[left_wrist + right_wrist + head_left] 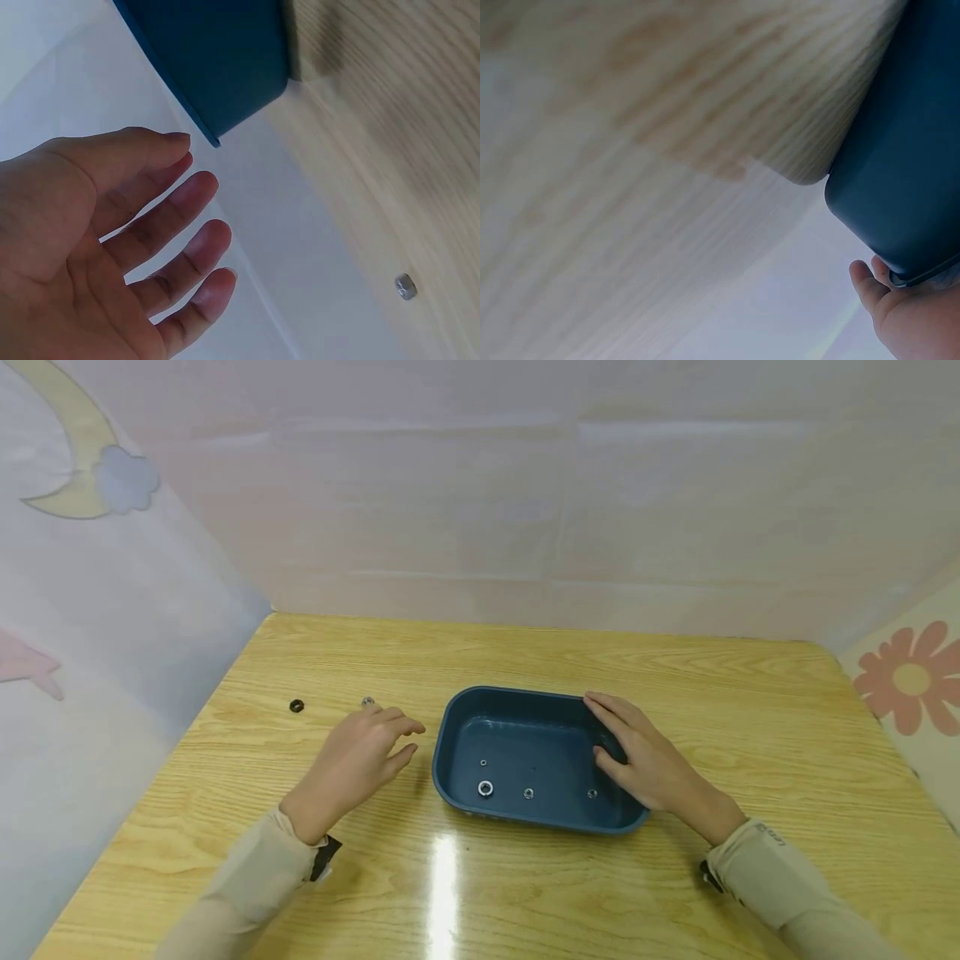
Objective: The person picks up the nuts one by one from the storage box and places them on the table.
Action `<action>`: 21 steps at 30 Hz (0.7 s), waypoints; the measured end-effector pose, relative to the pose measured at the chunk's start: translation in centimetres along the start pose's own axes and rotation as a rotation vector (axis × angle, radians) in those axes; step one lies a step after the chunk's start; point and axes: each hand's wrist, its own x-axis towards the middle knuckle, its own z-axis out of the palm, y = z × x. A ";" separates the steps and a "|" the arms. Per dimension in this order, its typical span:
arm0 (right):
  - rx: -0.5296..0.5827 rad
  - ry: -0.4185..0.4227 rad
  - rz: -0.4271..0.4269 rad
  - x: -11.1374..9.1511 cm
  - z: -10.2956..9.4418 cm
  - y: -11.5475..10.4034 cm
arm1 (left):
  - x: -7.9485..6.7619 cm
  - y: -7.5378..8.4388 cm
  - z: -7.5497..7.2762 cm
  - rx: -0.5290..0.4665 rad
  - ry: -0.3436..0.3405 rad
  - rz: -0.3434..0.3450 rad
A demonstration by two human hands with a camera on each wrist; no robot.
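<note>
A dark blue rectangular bin [536, 692] sits on the table. My right hand [647, 756] rests over its right rim, fingers extended toward the far corner and thumb inside. Left of the bin, my left hand [356, 756] hovers with fingers loosely bent and nothing in its grasp, as the left wrist view confirms. Just beyond the left hand's knuckles lies a silver nut [367, 701], also seen in the left wrist view as a nut [406, 286]. Several metal nuts lie on the bin floor, among them a larger ring-like one [485, 789] and a smaller one [528, 793].
A black nut [297, 705] lies farther left on the wood-grain table [540, 902]. Pale printed cloth [450, 510] hangs behind the table and along its sides. Both forearms reach in from the near edge in light sleeves [258, 868].
</note>
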 end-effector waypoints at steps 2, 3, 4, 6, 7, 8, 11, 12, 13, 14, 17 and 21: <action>0.001 0.001 0.000 0.0 0.0 0.0 | 0.3 0.3 0.0 0.007 0.006 0.016; 0.002 0.002 -0.001 0.0 0.0 0.0 | 0.5 0.5 -0.1 0.012 0.010 0.025; 0.001 0.002 -0.001 -0.1 0.0 0.0 | 0.7 0.6 -0.1 0.016 0.010 0.034; 0.000 0.003 -0.002 -0.1 0.0 -0.1 | 1.1 0.9 -0.1 0.018 0.006 0.049; 0.001 0.003 -0.002 -0.1 0.1 -0.1 | 1.4 1.2 -0.2 0.016 0.003 0.054; 0.000 0.003 -0.002 -0.1 0.1 -0.1 | 1.6 1.4 -0.2 0.016 -0.003 0.060; 0.000 0.003 -0.002 -0.2 0.1 -0.1 | 2.1 2.0 -0.3 0.010 -0.023 0.083; 0.000 0.003 -0.002 -0.2 0.1 -0.1 | 2.3 2.2 -0.3 0.007 -0.029 0.090; 0.000 0.003 -0.002 -0.2 0.1 -0.1 | 2.5 2.4 -0.3 0.006 -0.037 0.097; 0.000 0.004 -0.002 -0.2 0.1 -0.1 | 2.6 2.5 -0.2 0.007 -0.045 0.103; -0.002 0.005 -0.002 -0.2 0.1 -0.1 | 3.0 3.0 -0.1 -0.003 -0.066 0.115; -0.002 0.001 0.004 -0.2 0.1 -0.2 | 3.5 3.4 0.3 -0.011 -0.092 0.126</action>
